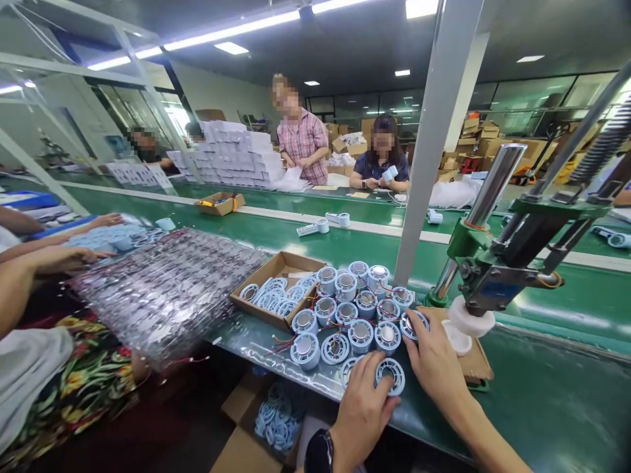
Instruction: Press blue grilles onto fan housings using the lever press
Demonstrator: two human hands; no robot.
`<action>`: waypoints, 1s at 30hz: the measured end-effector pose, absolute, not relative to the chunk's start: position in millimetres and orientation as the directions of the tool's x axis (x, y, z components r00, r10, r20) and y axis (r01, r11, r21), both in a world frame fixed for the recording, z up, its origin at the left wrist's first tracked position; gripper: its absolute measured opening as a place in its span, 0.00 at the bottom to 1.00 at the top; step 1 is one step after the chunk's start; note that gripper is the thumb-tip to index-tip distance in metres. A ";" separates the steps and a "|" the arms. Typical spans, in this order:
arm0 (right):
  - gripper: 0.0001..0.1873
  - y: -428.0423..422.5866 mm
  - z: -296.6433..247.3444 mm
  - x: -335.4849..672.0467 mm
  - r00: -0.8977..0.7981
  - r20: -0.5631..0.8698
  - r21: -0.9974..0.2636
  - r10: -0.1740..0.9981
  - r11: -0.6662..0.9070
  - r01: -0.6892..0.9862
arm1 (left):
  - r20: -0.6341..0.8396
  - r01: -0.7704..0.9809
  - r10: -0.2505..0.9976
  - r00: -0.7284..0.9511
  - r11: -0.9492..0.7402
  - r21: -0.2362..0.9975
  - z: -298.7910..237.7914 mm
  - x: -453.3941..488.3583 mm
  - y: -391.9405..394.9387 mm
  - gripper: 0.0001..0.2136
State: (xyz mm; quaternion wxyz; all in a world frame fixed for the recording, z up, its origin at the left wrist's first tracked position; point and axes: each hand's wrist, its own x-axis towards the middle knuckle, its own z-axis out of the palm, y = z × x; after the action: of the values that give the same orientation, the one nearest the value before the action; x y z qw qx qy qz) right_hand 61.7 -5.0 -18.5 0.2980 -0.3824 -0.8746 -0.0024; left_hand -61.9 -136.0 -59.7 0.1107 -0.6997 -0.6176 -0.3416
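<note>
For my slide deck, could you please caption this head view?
Left hand and right hand on round white motor housings beside a green hand press.

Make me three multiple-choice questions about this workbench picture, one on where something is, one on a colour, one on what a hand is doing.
1. Where is the open cardboard box of pale rings?
A. left of the cluster of round parts
B. under the press
C. on the far belt

2. What colour is the conveyor belt?
A. red
B. green
C. yellow

3. What is the left hand doing?
A. resting flat and bare
B. gripping the press lever
C. holding a round ringed part

Answers: 1 A, the box sits on the bench just left of the round parts. 2 B, the belt surface is green. 3 C, its fingers close on a round ringed part at the bench edge, while the right hand touches another part nearby, beside the press.
</note>
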 end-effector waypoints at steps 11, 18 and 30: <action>0.17 -22.5 -7.9 78.8 -0.493 0.460 -0.351 0.738 0.662 0.663 | 0.621 0.914 0.780 0.083 -0.308 0.264 -58.6 -61.4 -135.4 0.03; 0.19 -17.0 -6.0 68.7 -0.434 0.499 -0.461 0.750 0.653 0.600 | 0.491 0.935 0.858 0.151 -0.285 0.210 -51.2 -57.8 -130.3 0.05; 0.17 6.0 25.4 51.7 -0.578 0.361 -0.489 0.732 0.677 0.551 | 0.440 0.936 0.889 0.128 -0.256 0.243 -51.3 -56.6 -128.9 0.08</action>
State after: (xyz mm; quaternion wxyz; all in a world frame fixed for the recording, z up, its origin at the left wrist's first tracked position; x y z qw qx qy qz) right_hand 51.7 6.0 25.4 0.2757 -0.3672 -0.8731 0.1639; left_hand -56.6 -128.9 -51.3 0.0458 -0.7498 -0.6084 -0.2562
